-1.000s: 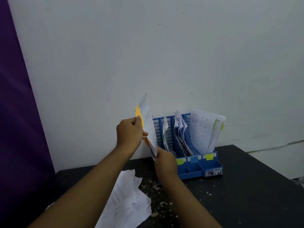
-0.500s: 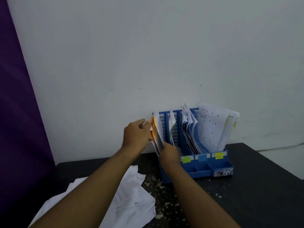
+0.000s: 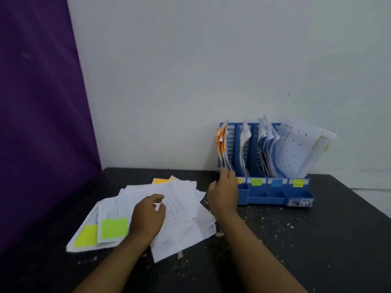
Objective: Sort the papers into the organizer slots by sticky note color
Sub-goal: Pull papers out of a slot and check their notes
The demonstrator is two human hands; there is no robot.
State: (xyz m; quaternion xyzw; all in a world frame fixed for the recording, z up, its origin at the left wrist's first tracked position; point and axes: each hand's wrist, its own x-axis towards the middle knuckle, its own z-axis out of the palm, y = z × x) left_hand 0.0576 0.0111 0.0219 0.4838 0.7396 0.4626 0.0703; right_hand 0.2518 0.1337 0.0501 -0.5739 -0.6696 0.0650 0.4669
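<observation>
loose pile of papers (image 3: 179,210) lies flat on the dark table (image 3: 296,250), to the left of the blue organizer (image 3: 275,199) and just short of its near left corner. its long axis runs slantwise, the far end pointing toward the organizer. sticky notes showing on the pile: a green note (image 3: 114,228) and a yellow note (image 3: 86,235) at the end farthest from the organizer, and an orange note (image 3: 160,180) at the far edge. left hand (image 3: 148,216) hovers over the middle of the pile with fingers loosely curled, thumb and forefinger narrowly apart, holding nothing. the top sheet lies directly beneath its fingertips, and the green note lies just beside the hand, on the side away from the organizer. right hand (image 3: 224,193) is at the foot of the organizer's leftmost slot, where orange-tagged sheets (image 3: 222,142) stand; whether its fingers pinch them cannot be told. judgement: the left hand is nearer the pile and better placed for the next pick.
</observation>
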